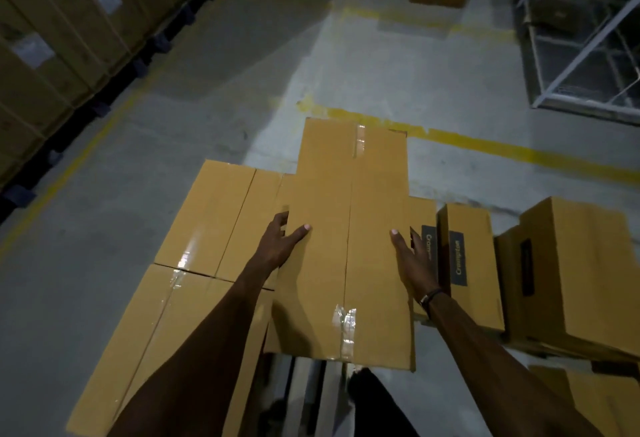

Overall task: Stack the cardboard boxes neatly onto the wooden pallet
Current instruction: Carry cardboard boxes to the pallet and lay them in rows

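While both hands, left hand [282,242] and right hand [410,258], clamp fingers around its long sides, the stiff taped box [346,246] looks bulky but manageable.

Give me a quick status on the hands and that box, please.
Left hand and right hand grip the long tan taped cardboard box by its sides. Box above the stacked tan boxes. Nothing in the way.

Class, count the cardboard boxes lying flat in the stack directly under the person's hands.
3: the held box gripped by both hands, a far-left box, and a near-left box. Others may be hidden beneath.
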